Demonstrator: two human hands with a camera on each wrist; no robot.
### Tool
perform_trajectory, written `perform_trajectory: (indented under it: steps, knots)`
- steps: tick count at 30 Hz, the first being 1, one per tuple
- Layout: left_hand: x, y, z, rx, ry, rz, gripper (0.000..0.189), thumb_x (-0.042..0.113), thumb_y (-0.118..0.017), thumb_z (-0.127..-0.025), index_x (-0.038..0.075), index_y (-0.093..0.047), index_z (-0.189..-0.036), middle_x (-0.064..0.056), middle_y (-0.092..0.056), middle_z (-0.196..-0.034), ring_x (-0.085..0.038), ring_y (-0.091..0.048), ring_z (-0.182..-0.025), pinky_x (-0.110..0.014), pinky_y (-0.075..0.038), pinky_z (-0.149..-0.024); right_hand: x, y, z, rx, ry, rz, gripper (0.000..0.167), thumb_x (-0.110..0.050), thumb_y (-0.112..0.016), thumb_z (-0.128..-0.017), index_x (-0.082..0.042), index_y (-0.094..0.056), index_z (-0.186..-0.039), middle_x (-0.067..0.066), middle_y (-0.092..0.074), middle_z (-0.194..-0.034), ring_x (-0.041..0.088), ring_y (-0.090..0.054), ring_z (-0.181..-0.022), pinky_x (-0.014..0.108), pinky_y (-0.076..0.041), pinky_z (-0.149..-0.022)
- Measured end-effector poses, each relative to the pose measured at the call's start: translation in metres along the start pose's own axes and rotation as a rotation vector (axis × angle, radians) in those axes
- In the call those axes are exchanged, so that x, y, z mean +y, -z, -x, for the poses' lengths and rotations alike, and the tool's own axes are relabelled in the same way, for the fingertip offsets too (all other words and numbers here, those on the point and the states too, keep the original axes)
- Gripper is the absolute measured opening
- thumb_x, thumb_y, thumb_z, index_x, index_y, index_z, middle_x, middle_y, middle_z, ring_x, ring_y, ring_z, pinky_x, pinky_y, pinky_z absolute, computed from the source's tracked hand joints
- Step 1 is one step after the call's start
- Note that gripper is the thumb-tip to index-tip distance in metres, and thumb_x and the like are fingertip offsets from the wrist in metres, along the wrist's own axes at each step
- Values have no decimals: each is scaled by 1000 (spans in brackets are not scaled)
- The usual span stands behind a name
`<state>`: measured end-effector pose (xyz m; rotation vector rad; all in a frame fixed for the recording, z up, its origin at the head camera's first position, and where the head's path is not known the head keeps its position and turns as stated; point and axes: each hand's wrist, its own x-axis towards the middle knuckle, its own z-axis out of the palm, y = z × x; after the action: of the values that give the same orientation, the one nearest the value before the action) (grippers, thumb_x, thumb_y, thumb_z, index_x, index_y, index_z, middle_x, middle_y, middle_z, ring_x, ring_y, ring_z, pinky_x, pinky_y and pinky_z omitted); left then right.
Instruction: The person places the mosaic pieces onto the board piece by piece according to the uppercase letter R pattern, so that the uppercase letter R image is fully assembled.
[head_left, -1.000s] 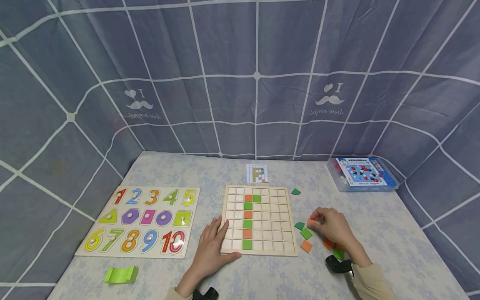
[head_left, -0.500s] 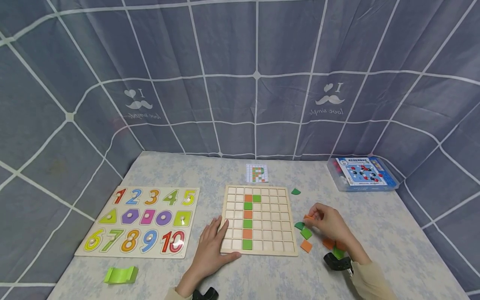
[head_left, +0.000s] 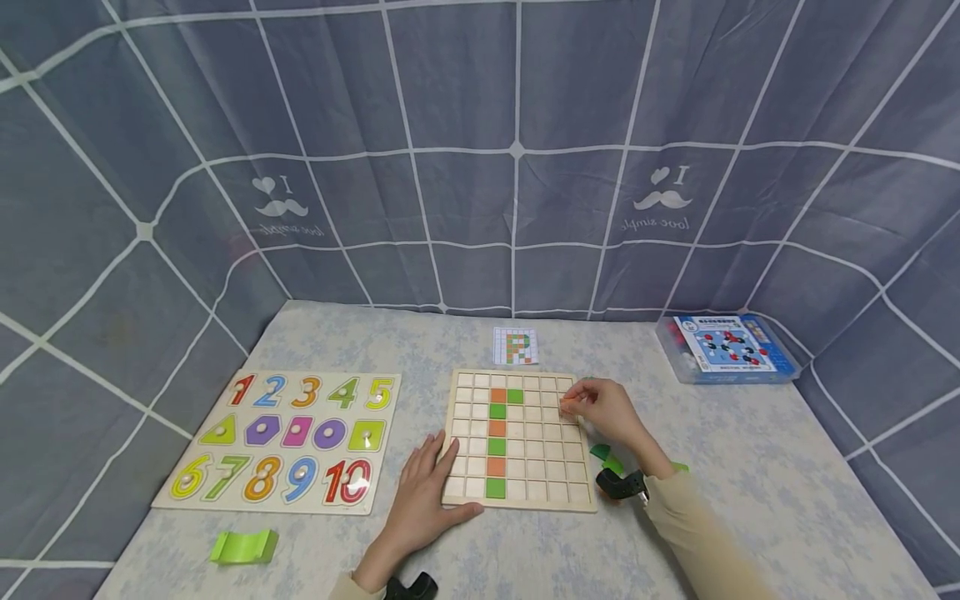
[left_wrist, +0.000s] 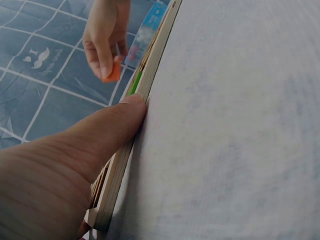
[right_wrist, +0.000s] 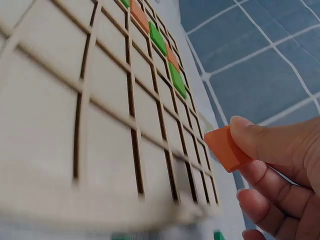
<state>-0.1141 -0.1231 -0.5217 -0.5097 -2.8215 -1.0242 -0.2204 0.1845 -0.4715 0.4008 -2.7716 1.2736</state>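
Observation:
My right hand (head_left: 606, 408) pinches an orange square tile (right_wrist: 225, 150) between thumb and fingers, over the right side of a wooden grid board (head_left: 547, 452). The tile is held above the cells in the left wrist view. Orange and green tiles form a column on the board, with a green tile (head_left: 515, 397) beside the top orange one. My left hand (head_left: 422, 496) lies with straight fingers along the board's left edge, its thumb (left_wrist: 112, 120) against the front edge. Near the board's right edge, my right arm partly hides loose tiles, among them a dark green one (head_left: 599, 451).
A small pattern card (head_left: 515, 347) lies behind the board. To the left are a number puzzle board (head_left: 281, 450) and a light green curved block (head_left: 243, 547). A clear plastic case (head_left: 727, 350) with a molecule picture stands at the back right.
My right hand has carried the orange tile left from the loose tiles to over the board's right side. My left hand has stayed at the board's edge.

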Motion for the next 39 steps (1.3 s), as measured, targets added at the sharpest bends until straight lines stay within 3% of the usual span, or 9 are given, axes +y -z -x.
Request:
perform_trajectory:
  steps: [10,20,27,33,39]
  knots:
    - [1,0,-1,-3,-7,4,94,51,-77,-72,1,-41,-143,-23,-28,-149,-39,-17,-139,-53,-13,-109,-10,-29,-26,-40,-19,-6,8,-18,-76,-82,-12,-71,-82,-6,-61,-70,13,-53,-61,31,-43,-58]
    - [2,0,-1,5,-4,-6,94,51,-78,-72,-1,-41,-142,-23,-29,-148,-39,-17,-139,-54,-14,-108,-11,-39,-37,-58,-26,8,10,-20,-75,-83,-12,-70,-80,-6,-60,-68,12,-53,-58,29,-42,-54]
    - [1,0,-1,4,2,-3,94,50,-78,-72,0,-41,-143,-23,-29,-148,-39,-16,-139,-53,-13,-109,-10,-41,-40,-38,-67,89,11,-25,-77,-81,-14,-73,-81,-7,-61,-67,12,-53,-59,31,-43,-54]
    - [1,0,0,1,2,-1,94,52,-77,-72,0,-41,-143,-22,-29,-148,-38,-16,-139,-53,-13,-109,-14,-41,-39,-70,-100,157,14,-29,-75,-83,-15,-75,-85,-6,-64,-75,12,-57,-64,31,-45,-56]
    - [1,0,0,3,0,3,94,51,-77,-72,0,-42,-142,-23,-29,-148,-39,-17,-139,-54,-13,-108,-14,-41,-38,-58,-39,240,11,-26,-76,-82,-15,-78,-85,-5,-68,-79,10,-59,-65,30,-47,-57]
